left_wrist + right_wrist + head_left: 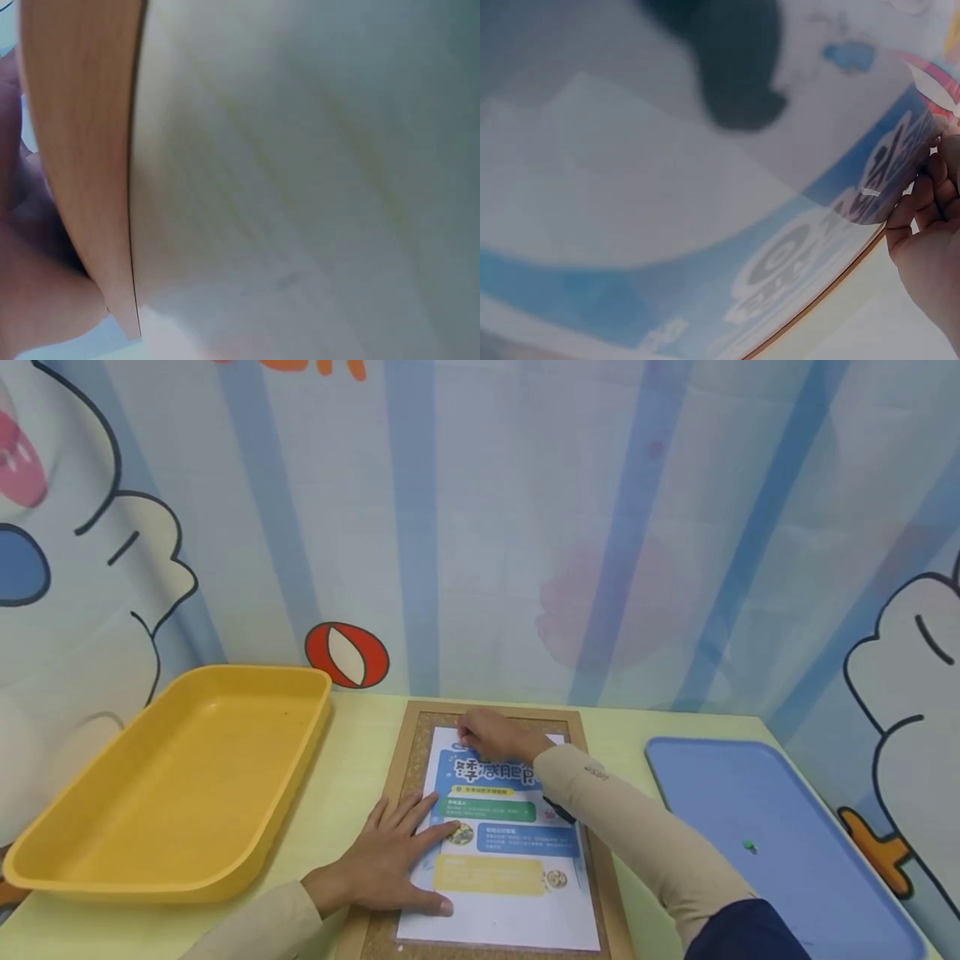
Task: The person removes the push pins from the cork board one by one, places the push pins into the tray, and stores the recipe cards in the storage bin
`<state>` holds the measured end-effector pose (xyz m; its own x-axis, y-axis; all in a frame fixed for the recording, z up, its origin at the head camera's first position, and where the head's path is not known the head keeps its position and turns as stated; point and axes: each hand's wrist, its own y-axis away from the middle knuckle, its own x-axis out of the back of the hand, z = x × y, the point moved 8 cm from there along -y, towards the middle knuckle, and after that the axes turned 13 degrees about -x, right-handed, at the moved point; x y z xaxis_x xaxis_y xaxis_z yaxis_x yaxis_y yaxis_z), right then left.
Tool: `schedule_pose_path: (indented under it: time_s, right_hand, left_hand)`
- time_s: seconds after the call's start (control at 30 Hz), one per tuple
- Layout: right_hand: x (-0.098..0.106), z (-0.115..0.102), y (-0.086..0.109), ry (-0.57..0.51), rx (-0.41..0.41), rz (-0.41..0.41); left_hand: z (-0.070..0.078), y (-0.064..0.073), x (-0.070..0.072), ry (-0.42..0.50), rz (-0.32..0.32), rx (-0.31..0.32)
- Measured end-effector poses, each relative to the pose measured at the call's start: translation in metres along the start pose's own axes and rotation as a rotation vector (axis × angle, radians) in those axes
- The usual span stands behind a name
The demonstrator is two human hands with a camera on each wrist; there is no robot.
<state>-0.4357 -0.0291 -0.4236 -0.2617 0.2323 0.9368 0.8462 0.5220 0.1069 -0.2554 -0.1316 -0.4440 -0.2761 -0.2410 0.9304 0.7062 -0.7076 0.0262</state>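
A printed sheet point(495, 918) with coloured text blocks lies on a wood-framed cork board point(417, 752) in the head view. My left hand point(390, 852), fingers spread, rests across the board's left side and the sheet's left edge. At the sheet's upper left, my right hand point(495, 735) touches it with curled fingers; whether they pinch anything is hidden. The right wrist view shows those fingers point(922, 206) bent against the printed heading. Part of the left hand point(45, 307) appears beside the wooden edge in the left wrist view.
A deep yellow tray point(217, 760) stands at the left of the pale yellow table point(352, 752). On the right lies a blue tray point(720, 777) bearing a green push pin point(749, 845). Behind the table hangs a printed, striped backdrop point(487, 527).
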Motion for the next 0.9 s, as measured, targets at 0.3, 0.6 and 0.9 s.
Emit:
schedule_pose_path:
  time_s: [0.3, 0.6, 0.9]
  right_hand:
    - [-0.001, -0.005, 0.002, 0.073, -0.012, 0.012]
    - [0.000, -0.017, 0.001, 0.199, -0.019, 0.027]
    - [0.003, -0.011, -0.004, 0.092, -0.126, 0.003]
  left_hand:
    - [0.000, 0.000, -0.001, -0.012, 0.006, -0.006]
    - [0.000, 0.002, 0.001, -0.003, 0.002, -0.010]
    - [-0.001, 0.000, 0.000, 0.001, 0.004, -0.007]
